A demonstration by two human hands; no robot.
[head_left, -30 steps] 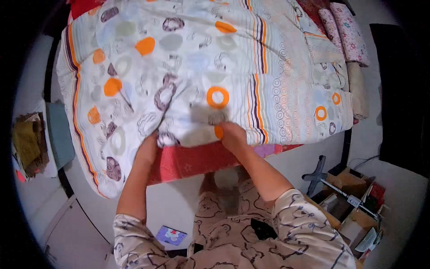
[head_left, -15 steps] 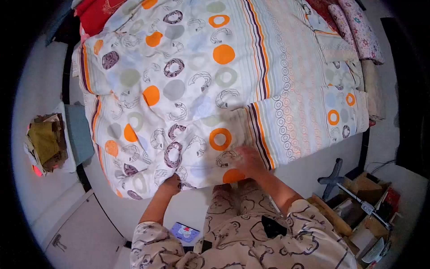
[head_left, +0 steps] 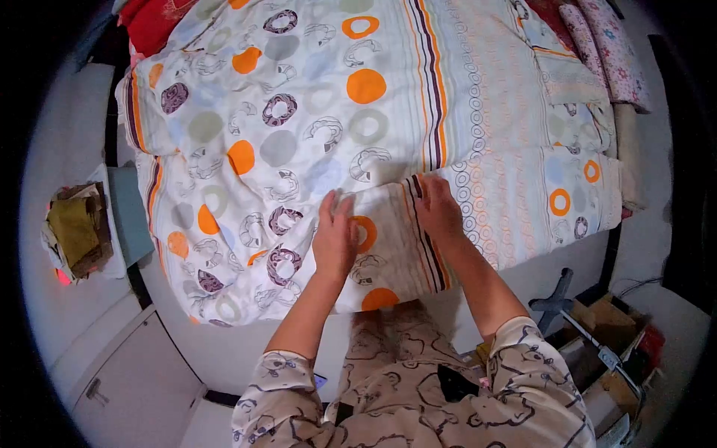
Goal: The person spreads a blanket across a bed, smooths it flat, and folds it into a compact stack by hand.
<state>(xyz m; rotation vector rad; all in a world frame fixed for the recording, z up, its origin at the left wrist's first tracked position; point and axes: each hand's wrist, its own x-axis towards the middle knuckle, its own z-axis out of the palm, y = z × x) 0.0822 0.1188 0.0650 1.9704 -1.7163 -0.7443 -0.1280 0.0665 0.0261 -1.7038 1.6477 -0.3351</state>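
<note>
A white quilt printed with orange, grey and purple circles and rings covers the bed in front of me. Its near part is creased, and a raised fold runs across it just ahead of my hands. My left hand rests on the quilt beside an orange ring, fingers apart and pointing away from me. To its right, my right hand lies over the dark and orange stripes, its fingers stretched to the fold. Neither hand visibly grips the cloth, though the right fingertips are partly hidden.
Red bedding and a rolled floral cloth lie at the far corners. A container with folded cloths is on the left, above a white cabinet. Boxes and a metal stand are at the lower right.
My left hand has left the quilt's near edge and moved forward and right onto its top. My right hand has slid forward and slightly right, up to the fold.
</note>
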